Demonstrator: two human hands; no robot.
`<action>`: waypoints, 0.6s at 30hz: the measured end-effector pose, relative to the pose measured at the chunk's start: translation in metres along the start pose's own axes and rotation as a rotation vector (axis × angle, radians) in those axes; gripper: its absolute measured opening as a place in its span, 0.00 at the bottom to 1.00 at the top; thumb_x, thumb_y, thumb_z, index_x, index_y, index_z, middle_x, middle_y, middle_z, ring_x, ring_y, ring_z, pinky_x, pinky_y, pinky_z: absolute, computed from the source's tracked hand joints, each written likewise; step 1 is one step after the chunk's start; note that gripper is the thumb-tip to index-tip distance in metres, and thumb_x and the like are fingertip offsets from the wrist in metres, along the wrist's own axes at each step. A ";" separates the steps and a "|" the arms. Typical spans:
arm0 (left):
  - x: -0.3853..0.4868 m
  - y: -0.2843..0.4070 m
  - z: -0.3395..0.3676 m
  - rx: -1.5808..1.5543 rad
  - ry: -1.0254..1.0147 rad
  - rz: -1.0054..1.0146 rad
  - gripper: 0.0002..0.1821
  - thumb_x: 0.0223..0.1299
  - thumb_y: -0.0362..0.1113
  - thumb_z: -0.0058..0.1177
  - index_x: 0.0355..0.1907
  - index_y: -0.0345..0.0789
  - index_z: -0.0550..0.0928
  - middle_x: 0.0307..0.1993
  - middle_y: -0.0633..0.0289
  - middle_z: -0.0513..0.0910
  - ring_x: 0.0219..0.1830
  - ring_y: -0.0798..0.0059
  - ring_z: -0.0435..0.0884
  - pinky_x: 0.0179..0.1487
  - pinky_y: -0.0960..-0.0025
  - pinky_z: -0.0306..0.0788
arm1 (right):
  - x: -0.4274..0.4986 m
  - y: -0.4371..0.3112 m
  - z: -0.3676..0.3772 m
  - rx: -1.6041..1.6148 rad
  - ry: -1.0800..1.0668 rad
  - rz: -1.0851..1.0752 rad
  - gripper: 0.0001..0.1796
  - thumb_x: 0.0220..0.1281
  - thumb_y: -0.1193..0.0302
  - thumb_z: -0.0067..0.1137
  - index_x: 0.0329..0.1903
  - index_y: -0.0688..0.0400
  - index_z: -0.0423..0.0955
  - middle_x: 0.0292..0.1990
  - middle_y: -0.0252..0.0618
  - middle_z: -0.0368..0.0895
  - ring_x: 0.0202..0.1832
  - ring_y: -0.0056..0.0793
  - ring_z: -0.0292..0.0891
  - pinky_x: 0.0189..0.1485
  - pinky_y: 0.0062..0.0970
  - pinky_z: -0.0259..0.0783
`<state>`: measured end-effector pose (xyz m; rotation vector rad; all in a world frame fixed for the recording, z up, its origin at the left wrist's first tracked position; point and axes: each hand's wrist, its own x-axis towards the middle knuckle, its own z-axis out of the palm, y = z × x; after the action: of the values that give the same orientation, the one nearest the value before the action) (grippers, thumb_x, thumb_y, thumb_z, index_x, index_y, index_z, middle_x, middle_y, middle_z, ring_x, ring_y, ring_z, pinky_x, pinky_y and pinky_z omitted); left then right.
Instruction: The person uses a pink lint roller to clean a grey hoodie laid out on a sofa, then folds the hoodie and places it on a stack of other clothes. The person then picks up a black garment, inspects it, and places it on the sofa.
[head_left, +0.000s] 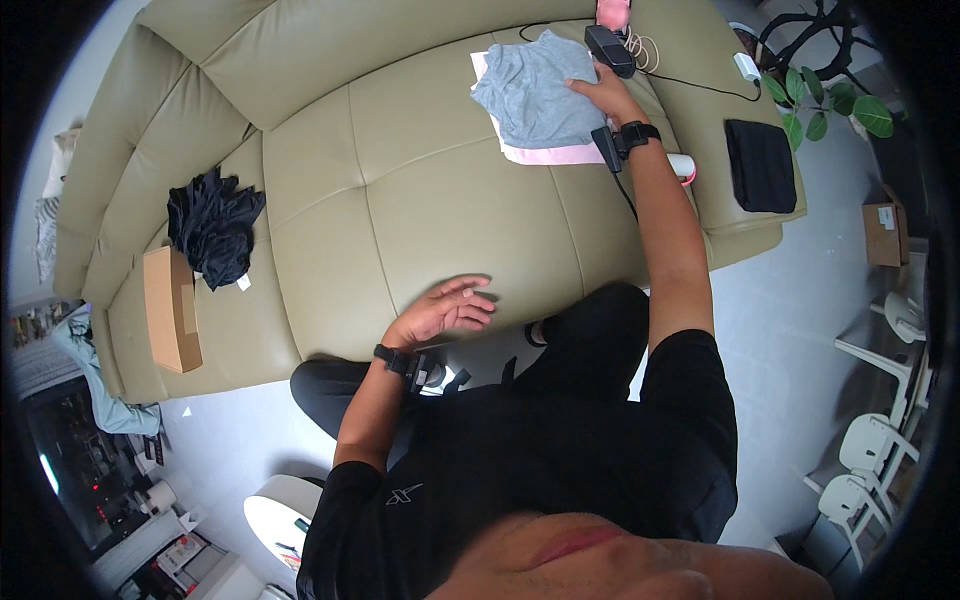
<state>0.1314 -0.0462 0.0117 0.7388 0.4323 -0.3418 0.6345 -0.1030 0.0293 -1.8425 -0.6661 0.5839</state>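
My right hand (611, 96) rests at the right edge of a folded light-grey garment (540, 94), its thumb on the cloth and its fingers partly hidden beside a black power adapter (610, 51). Under the grey garment lies a pink cloth (551, 155) on the olive leather sofa (450, 202). My left hand (448, 307) hovers by the sofa's front edge, fingers apart and holding nothing. Each wrist wears a black strap with a small device. Farther left on the sofa is a crumpled black garment (216, 225).
A cardboard box (171, 309) stands on the sofa's left part. On the right armrest lie a folded black cloth (760, 166) and a white charger (746, 66) with a cable. A white roll (681, 166) is near my right forearm. A white round table (281, 517) stands behind at left.
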 end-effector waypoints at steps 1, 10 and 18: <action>0.000 -0.001 0.000 0.003 0.004 0.001 0.25 0.82 0.41 0.44 0.75 0.37 0.65 0.56 0.49 0.83 0.55 0.61 0.85 0.61 0.58 0.79 | -0.004 -0.003 0.001 -0.022 0.033 -0.008 0.43 0.52 0.58 0.79 0.63 0.73 0.72 0.55 0.53 0.84 0.55 0.36 0.83 0.58 0.35 0.77; 0.000 -0.006 0.000 0.018 0.005 0.073 0.25 0.80 0.40 0.48 0.73 0.34 0.67 0.56 0.51 0.83 0.52 0.67 0.86 0.59 0.63 0.81 | -0.038 0.020 0.003 -0.370 0.268 -0.069 0.48 0.52 0.45 0.75 0.65 0.70 0.72 0.59 0.66 0.80 0.61 0.56 0.79 0.64 0.41 0.74; 0.002 -0.020 0.004 0.125 0.092 0.168 0.22 0.81 0.40 0.47 0.71 0.35 0.69 0.52 0.54 0.84 0.50 0.70 0.86 0.57 0.64 0.81 | -0.056 0.019 0.014 -0.633 0.361 -0.080 0.42 0.63 0.49 0.67 0.67 0.71 0.69 0.66 0.65 0.74 0.68 0.59 0.71 0.72 0.45 0.66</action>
<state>0.1248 -0.0627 0.0019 0.9097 0.4353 -0.1785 0.5878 -0.1370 0.0113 -2.4101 -0.7225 -0.0386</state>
